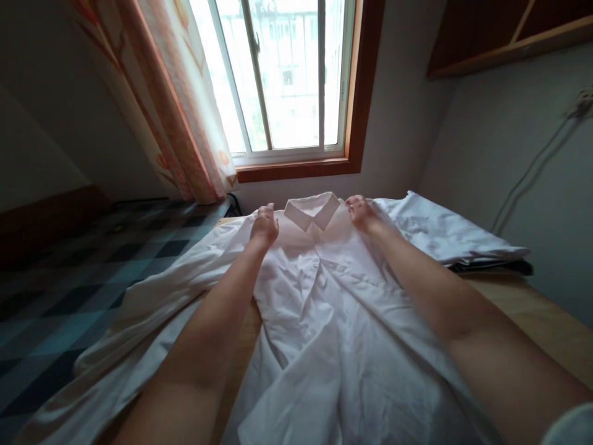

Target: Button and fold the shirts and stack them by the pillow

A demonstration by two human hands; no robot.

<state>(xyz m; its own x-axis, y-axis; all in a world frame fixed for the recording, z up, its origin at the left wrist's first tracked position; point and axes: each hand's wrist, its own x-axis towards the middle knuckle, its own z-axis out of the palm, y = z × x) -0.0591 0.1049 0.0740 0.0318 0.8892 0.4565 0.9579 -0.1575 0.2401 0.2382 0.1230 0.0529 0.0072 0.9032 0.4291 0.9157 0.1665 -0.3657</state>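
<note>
A white collared shirt lies spread out, front up, on a wooden table, its collar at the far end. My left hand is closed on the shirt's shoulder just left of the collar. On the other side of the collar my right hand grips the right shoulder, fingers curled into the cloth. Both forearms stretch out over the shirt's body. The left sleeve trails off the table's left side.
A stack of folded white cloth sits on the table at the far right. A window with a patterned curtain is straight ahead. A blue checked floor lies to the left. Cables run along the right wall.
</note>
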